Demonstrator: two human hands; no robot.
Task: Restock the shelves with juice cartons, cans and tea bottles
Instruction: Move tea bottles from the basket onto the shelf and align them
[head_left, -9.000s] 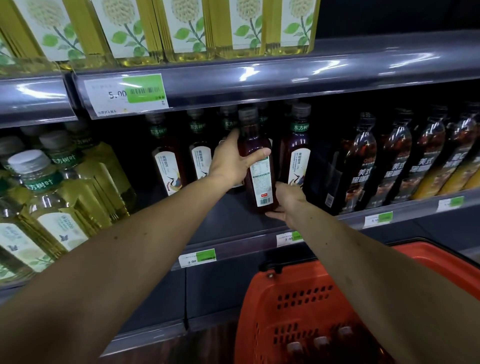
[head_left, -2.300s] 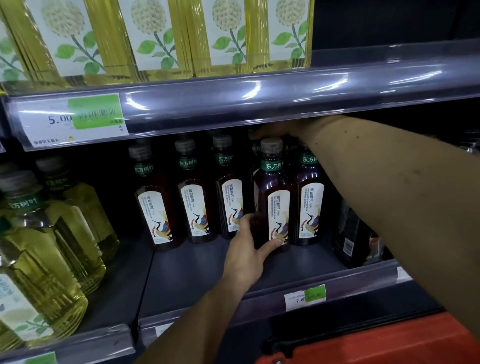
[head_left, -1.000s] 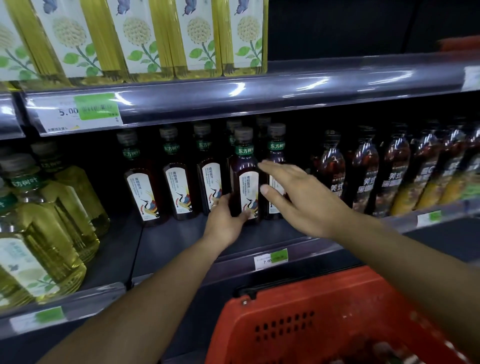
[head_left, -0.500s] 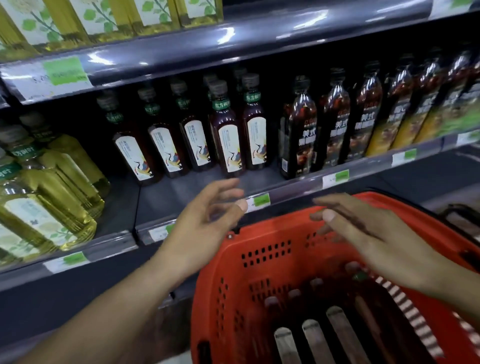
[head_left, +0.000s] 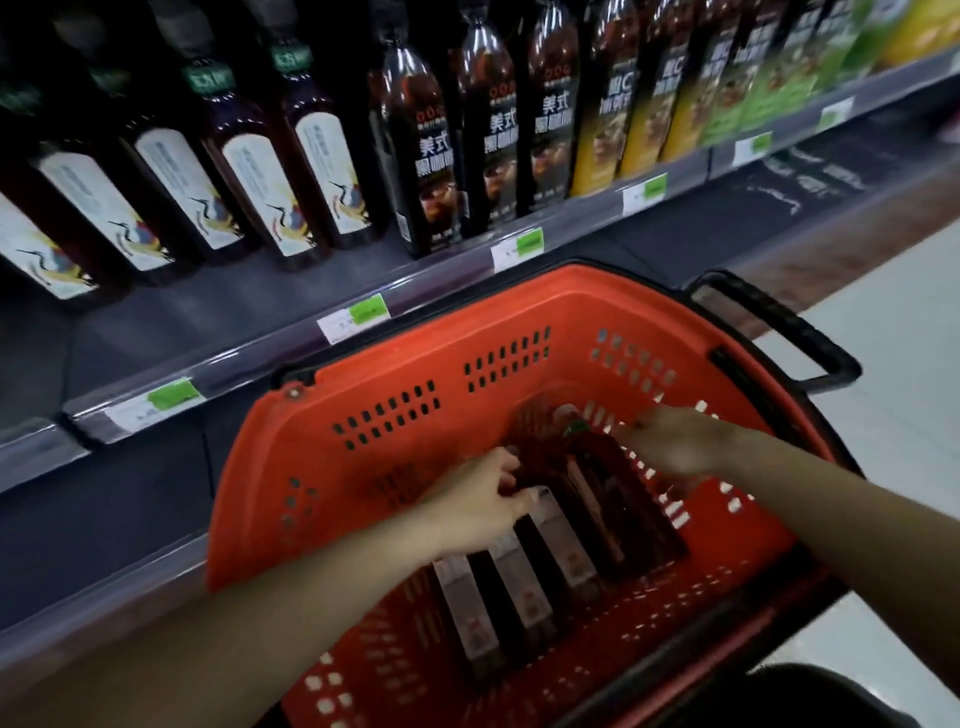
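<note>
Looking down from the head camera, we logged the long dark metal shelf (head_left: 249, 301) first: it carried upright dark tea bottles with white crane labels (head_left: 270, 192), with black-labelled coffee bottles (head_left: 431, 150) just to their right. Below it stood the orange perforated plastic basket (head_left: 415, 415), holding several dark bottles lying on their sides (head_left: 524, 587), white labels up.

Both arms reached into the basket. Our left hand (head_left: 478, 506) had its fingers curled at the neck end of one lying bottle; blur kept us from telling whether they had actually closed round it. Our right hand (head_left: 675, 447) hovered just above the green-capped bottle (head_left: 574, 428) at the basket's far end, fingers relaxed and holding nothing.

Risk, as we judged it: the bottles lay packed side by side, touching, so a lift by the neck alone could slip or drag a neighbour. The shelf row looked tight, and a hurried placement could topple the standing bottles.
</note>
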